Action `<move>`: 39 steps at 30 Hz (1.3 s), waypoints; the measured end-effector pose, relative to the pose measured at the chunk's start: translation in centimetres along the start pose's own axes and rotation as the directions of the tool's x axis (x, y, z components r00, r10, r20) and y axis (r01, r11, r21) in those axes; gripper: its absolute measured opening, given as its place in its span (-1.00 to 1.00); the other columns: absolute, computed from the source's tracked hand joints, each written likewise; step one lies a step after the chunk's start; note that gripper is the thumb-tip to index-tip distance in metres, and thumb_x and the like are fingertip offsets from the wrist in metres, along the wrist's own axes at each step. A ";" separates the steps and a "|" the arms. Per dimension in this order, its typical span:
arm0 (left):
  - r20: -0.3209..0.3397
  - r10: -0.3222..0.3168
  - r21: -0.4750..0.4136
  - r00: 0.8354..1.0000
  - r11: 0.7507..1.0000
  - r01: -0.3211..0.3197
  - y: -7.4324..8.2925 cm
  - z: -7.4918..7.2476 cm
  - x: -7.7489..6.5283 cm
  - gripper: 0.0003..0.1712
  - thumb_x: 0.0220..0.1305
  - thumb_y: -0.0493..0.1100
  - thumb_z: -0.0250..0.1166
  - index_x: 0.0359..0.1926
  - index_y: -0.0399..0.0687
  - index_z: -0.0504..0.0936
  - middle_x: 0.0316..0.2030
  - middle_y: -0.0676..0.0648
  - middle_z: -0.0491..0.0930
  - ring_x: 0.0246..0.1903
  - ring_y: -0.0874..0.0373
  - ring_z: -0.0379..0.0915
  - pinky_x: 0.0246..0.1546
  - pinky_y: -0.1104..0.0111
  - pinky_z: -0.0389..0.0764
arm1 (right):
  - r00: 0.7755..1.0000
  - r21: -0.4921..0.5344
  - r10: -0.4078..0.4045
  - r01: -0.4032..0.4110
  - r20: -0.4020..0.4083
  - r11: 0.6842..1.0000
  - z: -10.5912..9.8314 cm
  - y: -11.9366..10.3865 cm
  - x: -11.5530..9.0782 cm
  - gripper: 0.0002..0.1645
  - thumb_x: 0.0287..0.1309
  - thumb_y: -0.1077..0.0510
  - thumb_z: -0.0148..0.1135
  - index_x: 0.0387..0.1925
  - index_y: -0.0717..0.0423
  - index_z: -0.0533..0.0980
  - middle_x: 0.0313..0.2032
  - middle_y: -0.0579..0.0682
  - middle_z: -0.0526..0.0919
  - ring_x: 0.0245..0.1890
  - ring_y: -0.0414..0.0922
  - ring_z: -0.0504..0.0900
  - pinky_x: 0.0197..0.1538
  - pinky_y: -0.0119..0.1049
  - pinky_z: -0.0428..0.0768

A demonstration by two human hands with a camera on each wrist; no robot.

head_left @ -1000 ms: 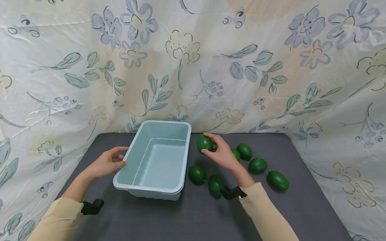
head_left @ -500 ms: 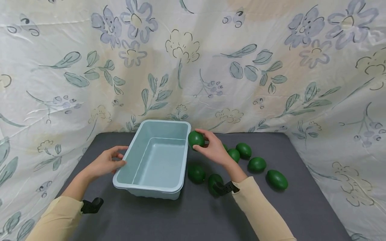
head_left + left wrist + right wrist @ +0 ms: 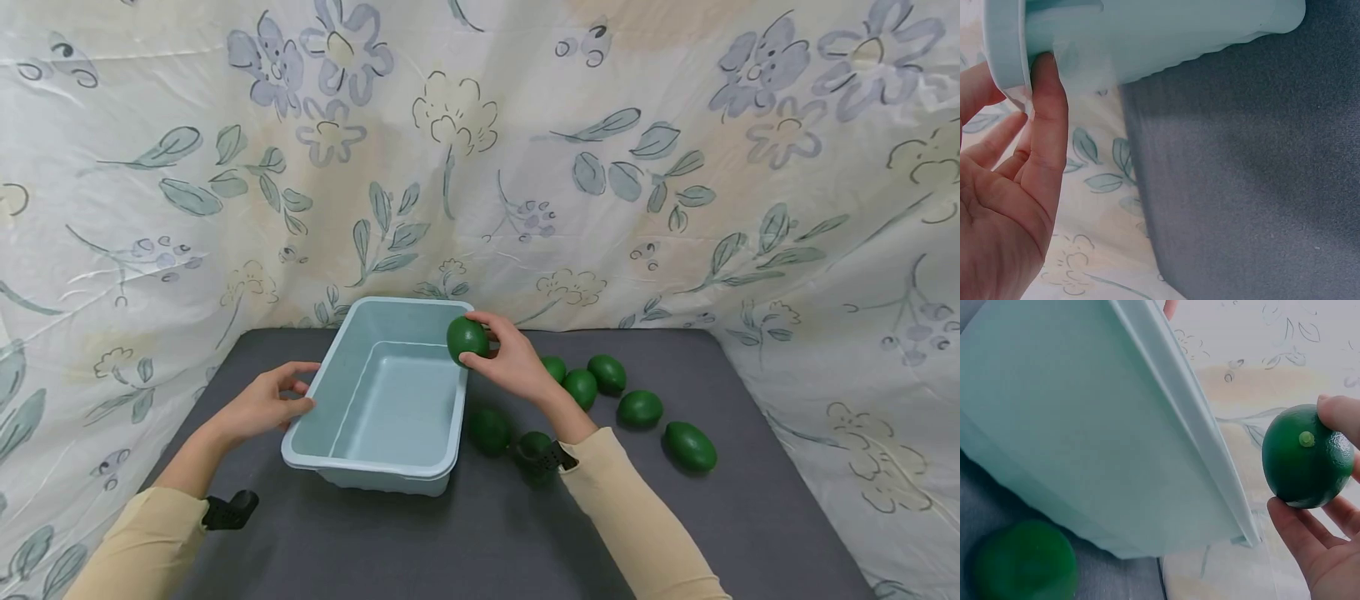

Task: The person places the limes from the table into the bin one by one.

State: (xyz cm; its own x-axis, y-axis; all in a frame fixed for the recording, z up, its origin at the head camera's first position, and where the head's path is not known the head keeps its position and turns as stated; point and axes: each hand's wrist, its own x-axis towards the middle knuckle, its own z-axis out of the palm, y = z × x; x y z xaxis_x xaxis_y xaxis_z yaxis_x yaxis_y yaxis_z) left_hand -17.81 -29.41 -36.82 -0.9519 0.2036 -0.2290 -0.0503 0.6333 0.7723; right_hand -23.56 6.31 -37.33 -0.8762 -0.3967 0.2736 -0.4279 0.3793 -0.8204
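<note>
A pale blue-green plastic bin stands left of centre on the dark grey table, its inside bare in the head view. My left hand pinches the bin's left rim; in the left wrist view the fingers lie on either side of that rim. With fingertips and thumb, my right hand holds a dark green avocado over the bin's far right rim. Its pale stem nub shows in the right wrist view, where the avocado is apart from the bin wall.
Several more avocados lie on the table to the right of the bin, one close beside its wall and another farthest right. The right wrist partly covers a near avocado. A flowered cloth hangs behind the table.
My right hand has carried the avocado leftward and slightly up, from beside the bin to over its right rim. The left hand and the bin have stayed put.
</note>
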 end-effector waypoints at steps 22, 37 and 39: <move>0.002 -0.009 -0.006 1.000 1.000 0.009 -0.1 -0.2 0.1 -0.26 0.20 -0.26 0.19 0.34 -0.24 0.07 -0.19 -0.26 0.45 -0.38 0.06 0.53 -0.44 0.22 0.59 | 0.997 0.048 -0.049 0.046 0.056 0.998 2.9 -2.1 1.8 -0.27 0.06 0.10 0.30 0.26 0.02 0.25 0.19 0.01 0.33 0.04 0.00 0.50 -0.11 -0.29 0.56; -0.001 -0.002 0.004 1.000 1.000 0.002 0.0 -0.1 0.0 -0.26 0.21 -0.24 0.19 0.34 -0.24 0.08 -0.20 -0.24 0.44 -0.39 0.07 0.50 -0.44 0.23 0.58 | 0.996 0.041 -0.012 0.008 0.088 0.999 4.5 -3.0 3.0 -0.28 0.06 0.09 0.30 0.26 -0.02 0.25 0.20 -0.01 0.31 0.05 -0.02 0.49 -0.13 -0.34 0.56; -0.002 0.000 0.002 1.000 1.000 0.000 0.0 -0.1 0.1 -0.26 0.21 -0.25 0.19 0.34 -0.25 0.07 -0.20 -0.24 0.45 -0.38 0.07 0.50 -0.45 0.23 0.58 | 0.996 0.036 -0.014 0.010 0.091 0.999 4.7 -3.2 3.2 -0.28 0.07 0.10 0.30 0.26 -0.01 0.25 0.20 0.00 0.31 0.04 -0.03 0.49 -0.14 -0.35 0.56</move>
State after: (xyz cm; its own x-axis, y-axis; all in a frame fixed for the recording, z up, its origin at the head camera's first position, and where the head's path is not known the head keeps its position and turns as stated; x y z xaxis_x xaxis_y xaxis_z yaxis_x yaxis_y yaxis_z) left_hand -17.90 -29.49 -36.79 -0.9526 0.2022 -0.2275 -0.0493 0.6350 0.7710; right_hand -23.94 -0.07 -36.20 -0.8465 -0.4762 0.2381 -0.4287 0.3445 -0.8352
